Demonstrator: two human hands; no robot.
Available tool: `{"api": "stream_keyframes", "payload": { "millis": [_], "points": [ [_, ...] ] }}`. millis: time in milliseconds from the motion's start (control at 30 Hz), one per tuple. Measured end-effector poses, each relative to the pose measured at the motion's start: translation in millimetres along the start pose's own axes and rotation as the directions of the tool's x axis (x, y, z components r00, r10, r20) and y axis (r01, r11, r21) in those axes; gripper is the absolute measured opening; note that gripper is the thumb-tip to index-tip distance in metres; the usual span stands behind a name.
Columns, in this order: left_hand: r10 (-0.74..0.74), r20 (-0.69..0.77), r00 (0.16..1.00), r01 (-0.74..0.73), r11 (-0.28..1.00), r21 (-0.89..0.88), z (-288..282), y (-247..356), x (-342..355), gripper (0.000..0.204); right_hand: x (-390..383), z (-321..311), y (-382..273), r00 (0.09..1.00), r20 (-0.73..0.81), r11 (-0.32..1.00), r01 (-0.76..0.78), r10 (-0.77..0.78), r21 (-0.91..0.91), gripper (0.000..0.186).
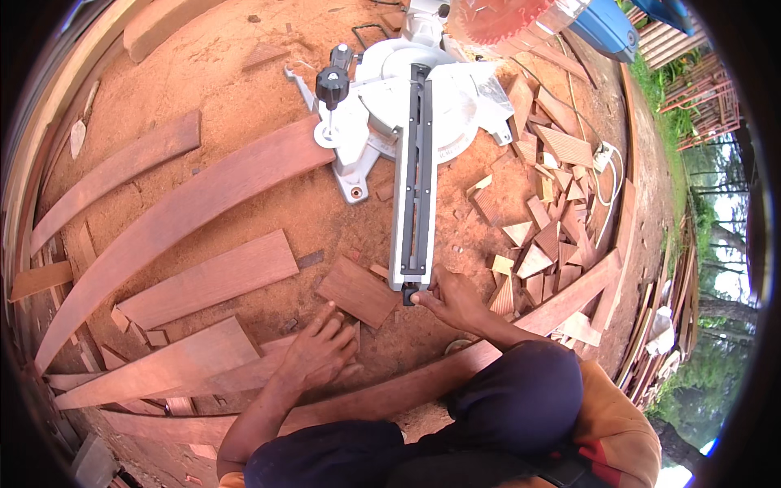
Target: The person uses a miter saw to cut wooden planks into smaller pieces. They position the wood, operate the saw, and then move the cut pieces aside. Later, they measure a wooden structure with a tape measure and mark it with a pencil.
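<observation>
A mitre saw with a white base (pixel 381 96) stands on the ground ahead of me. Its long slotted arm (pixel 414 179) points toward me and ends in a black knob (pixel 409 294). My right hand (pixel 457 302) grips that end, thumb on the knob; its other fingers are partly hidden. My left hand (pixel 320 348) holds nothing; its index finger is stretched out and the others are loosely bent. Just beyond that fingertip lies a short brown wood block (pixel 356 291). A long plank (pixel 191 199) reaches the saw's left side, under the black-knobbed clamp (pixel 332 85).
Wood offcuts (pixel 553 236) lie heaped to the saw's right, beside a white cable (pixel 616 175). Several boards (pixel 207 281) are spread at the left. A plank (pixel 407 386) runs close in front of my knees. The red circular blade (pixel 488 20) and blue motor (pixel 606 31) are at the top.
</observation>
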State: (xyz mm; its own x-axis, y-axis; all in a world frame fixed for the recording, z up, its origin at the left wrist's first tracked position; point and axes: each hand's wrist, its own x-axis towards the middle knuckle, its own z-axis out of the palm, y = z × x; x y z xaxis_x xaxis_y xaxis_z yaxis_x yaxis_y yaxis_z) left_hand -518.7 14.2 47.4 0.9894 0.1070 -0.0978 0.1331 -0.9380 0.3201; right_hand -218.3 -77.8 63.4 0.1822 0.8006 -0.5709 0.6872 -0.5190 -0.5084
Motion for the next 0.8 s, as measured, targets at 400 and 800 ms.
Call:
{"api": "stream_keyframes", "payload": {
  "millis": [400, 800],
  "points": [
    [-0.271, -0.24, 0.932, 0.159, 0.902, -0.401, 10.0, 17.6, -26.9, 0.048, 12.9, 30.6, -30.5, 0.988, -0.081, 0.988, 0.137, -0.131, 0.073, 0.046],
    [-0.609, -0.15, 0.779, 0.186, 0.452, -0.872, 11.4, 7.2, -3.5, 0.099, 21.3, 34.9, -46.5, 0.993, -0.067, 0.99, 0.1, -0.094, 0.095, 0.046]
  ]
}}
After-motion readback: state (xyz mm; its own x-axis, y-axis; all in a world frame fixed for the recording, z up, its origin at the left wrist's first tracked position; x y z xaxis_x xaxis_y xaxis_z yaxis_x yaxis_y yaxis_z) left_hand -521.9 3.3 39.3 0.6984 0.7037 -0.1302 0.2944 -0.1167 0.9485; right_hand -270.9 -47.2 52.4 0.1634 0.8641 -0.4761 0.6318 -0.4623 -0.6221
